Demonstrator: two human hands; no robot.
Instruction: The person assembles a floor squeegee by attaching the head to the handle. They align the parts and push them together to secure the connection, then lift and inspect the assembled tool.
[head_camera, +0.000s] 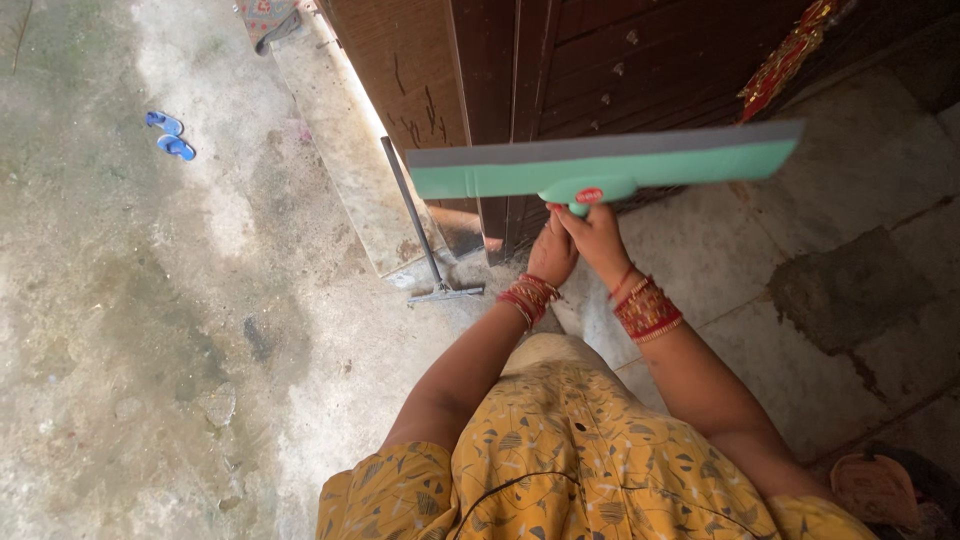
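Green squeegee (605, 165) raised head-up, right hand (597, 237) and left hand (551, 255) clenched together on its neck, forearms outstretched

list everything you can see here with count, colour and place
squeegee head: one, green with grey blade, raised in front of the door
door: one, dark brown wood, top centre
metal rod tool: one, grey, leaning by the stone step
stone step: one, pale grey, left of the door
slippers: two, blue, upper left on the concrete floor
bangles: several, red and gold, on both wrists
left hand: one, below the squeegee head
right hand: one, gripping the squeegee socket
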